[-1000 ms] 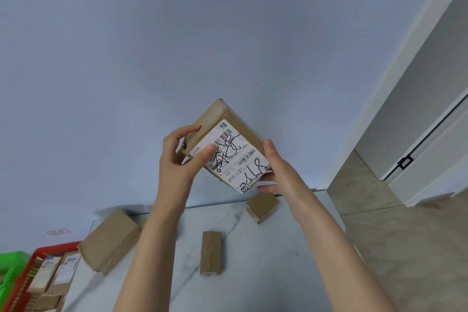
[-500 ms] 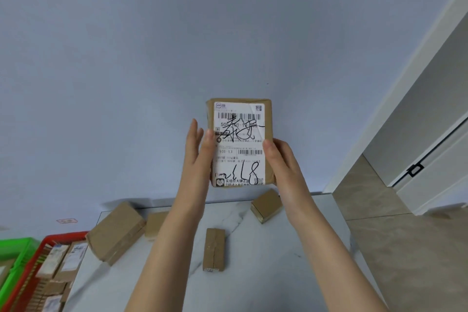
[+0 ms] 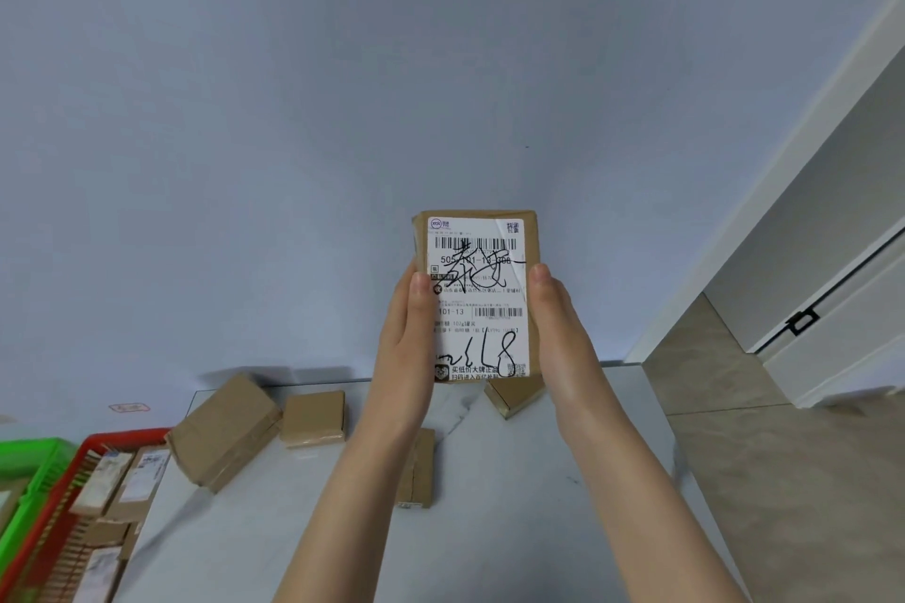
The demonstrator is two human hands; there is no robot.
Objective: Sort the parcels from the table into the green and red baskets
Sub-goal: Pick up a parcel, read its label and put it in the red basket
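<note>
A: What is different from a second ago?

B: The held parcel (image 3: 477, 296) was tilted corner-on above the table (image 3: 489, 534). Now it stands upright, its label (image 3: 489, 348) square to the camera.

A: And the hands?

B: The left hand (image 3: 406, 338) grasps its left edge and the right hand (image 3: 558, 338) its right edge, thumbs on the front. The fingers behind it are hidden.

A: So where does that leave the sorting?

B: I judge the label is being read to choose a basket. The parcel is high above the table's far edge, not yet on its way to either one. The red basket (image 3: 127, 437) sits just off the table's left end, with the green basket (image 3: 34, 448) beyond it.

A: What can't you make out?

B: The frame cuts off both baskets. The red one holds labelled parcels; I cannot tell what is in the green one. The scrawl over the label resists reading, and nothing shows which mark decides the colour. On the table, a narrow parcel (image 3: 418, 470) is half behind the left forearm and a small box (image 3: 516, 399) peeps out under the held parcel. A big box (image 3: 225, 428) and a square box (image 3: 313, 416) lie near the table's left end.
</note>
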